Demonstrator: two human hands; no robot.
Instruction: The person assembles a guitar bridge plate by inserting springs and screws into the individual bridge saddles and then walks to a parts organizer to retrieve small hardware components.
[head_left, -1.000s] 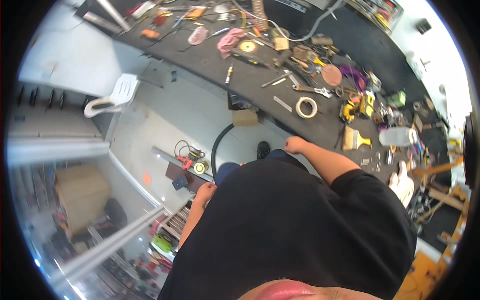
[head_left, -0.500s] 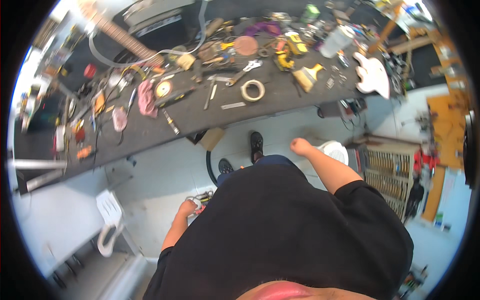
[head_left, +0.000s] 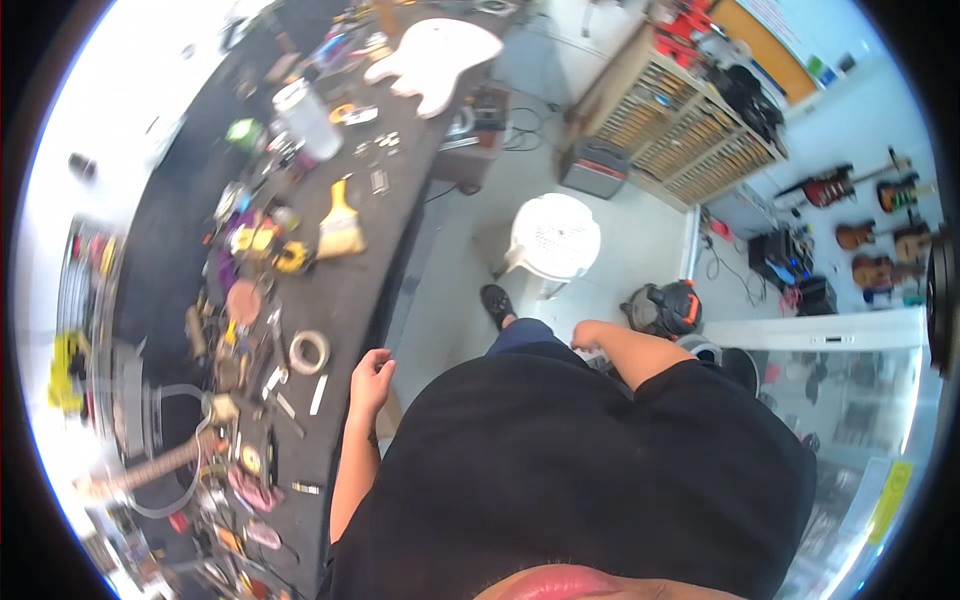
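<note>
Left hand (head_left: pixel 372 379) newly beside workbench (head_left: pixel 345 300)

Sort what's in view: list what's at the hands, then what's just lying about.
At the hands, neither visibly holding anything:
- left hand: by the dark workbench, nearest the pale flat strip
- right hand: nearest the white stool, not touching it

Lying about:
- tape roll
- yellow-handled paintbrush
- clear bottle
- white guitar-shaped body
</note>
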